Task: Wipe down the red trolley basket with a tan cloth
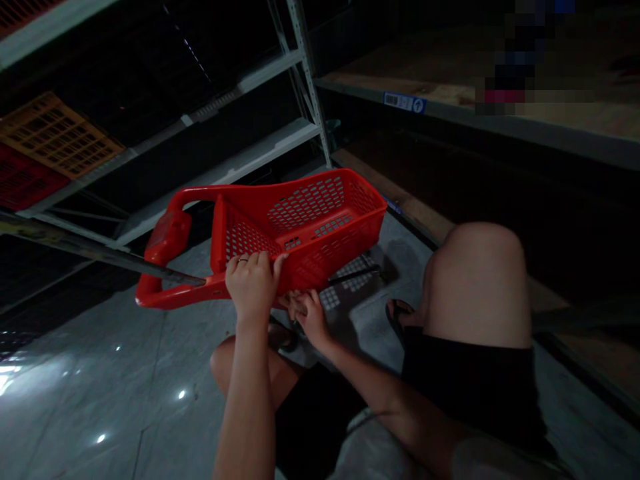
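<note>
A red plastic shopping cart (325, 250) with a perforated basket stands in front of me on the floor. My left hand (253, 283) is closed over the basket's near rim, close to the handle end, with a ring on one finger. Lower down, my right hand (311, 319) is at the outside of the basket's near wall. Its bent fingers are closed on a tan, crumpled, rag-like piece (295, 303), which lies against the cart's underside. What the piece is exactly is too dark to tell. A long thin pole (125, 257) reaches from the left to the cart's frame.
Metal shelving (270, 150) stands behind the cart, with a yellow crate (60, 137) and a red crate (27, 177) at left. Wooden-board shelves (450, 110) with a blue-and-white label (404, 102) run along the right. My bent knees flank the cart's near side.
</note>
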### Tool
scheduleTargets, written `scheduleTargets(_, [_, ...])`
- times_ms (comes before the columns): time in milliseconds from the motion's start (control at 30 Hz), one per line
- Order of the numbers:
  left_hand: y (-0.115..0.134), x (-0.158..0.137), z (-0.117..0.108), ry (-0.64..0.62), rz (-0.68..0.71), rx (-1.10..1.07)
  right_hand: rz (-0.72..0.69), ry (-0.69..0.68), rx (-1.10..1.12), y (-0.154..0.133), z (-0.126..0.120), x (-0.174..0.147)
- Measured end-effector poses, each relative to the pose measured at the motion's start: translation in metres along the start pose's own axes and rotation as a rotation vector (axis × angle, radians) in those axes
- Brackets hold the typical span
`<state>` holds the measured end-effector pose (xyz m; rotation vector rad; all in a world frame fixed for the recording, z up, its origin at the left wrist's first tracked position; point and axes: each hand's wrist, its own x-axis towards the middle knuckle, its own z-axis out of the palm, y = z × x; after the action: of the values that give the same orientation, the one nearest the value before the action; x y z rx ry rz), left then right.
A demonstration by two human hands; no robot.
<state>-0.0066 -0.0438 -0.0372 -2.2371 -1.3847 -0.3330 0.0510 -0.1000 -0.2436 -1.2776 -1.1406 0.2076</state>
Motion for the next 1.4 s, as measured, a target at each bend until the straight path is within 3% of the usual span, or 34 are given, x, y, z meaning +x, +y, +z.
scheduleTargets(100, [-0.001, -0.002, 0.002, 0.01, -0.004, -0.022, 0.209, 0.251, -0.057, 0.02, -0.021, 0.034])
scheduleTargets(233, [-0.002, -0.004, 0.007, 0.068, 0.002, -0.051, 0.26, 0.461, -0.095, 0.063, -0.081, 0.112])
scheduleTargets(367, [-0.002, -0.004, 0.008, 0.06, 0.002, -0.039, 0.392, 0.823, -0.167, 0.102, -0.128, 0.163])
scheduleTargets(433, [-0.001, -0.004, 0.008, 0.047, 0.004, -0.02, 0.395, 0.792, -0.213, 0.111, -0.129, 0.167])
scheduleTargets(500, [0.0, -0.003, 0.007, 0.044, 0.0, -0.013, 0.361, 0.682, -0.231, 0.11, -0.113, 0.152])
scheduleTargets(567, [0.0, -0.002, 0.008, 0.057, -0.003, -0.004, 0.336, 0.562, -0.208, 0.1, -0.083, 0.116])
scheduleTargets(667, [0.0, 0.0, 0.009, 0.086, -0.003, 0.018, 0.316, 0.253, -0.12, 0.074, -0.034, 0.044])
scheduleTargets(767, [0.001, 0.002, 0.009, 0.097, -0.006, 0.039, 0.293, 0.053, -0.028, 0.056, -0.007, -0.007])
scheduleTargets(867, [0.001, 0.003, 0.009, 0.094, -0.01, 0.054, 0.342, 0.125, -0.018, 0.063, -0.013, 0.002])
scheduleTargets(1067, [0.002, 0.003, 0.011, 0.073, -0.019, 0.056, 0.478, 0.527, -0.117, 0.128, -0.083, 0.135])
scheduleTargets(1167, [0.003, 0.002, 0.012, 0.067, -0.04, 0.046, 0.491, 0.689, -0.17, 0.137, -0.095, 0.161])
scheduleTargets(1267, [0.007, 0.003, 0.012, 0.06, -0.08, 0.002, 0.461, 0.588, -0.148, 0.115, -0.068, 0.124])
scheduleTargets(1400, [0.012, 0.006, 0.008, -0.015, -0.111, -0.021, 0.397, 0.247, -0.051, 0.056, -0.006, 0.019])
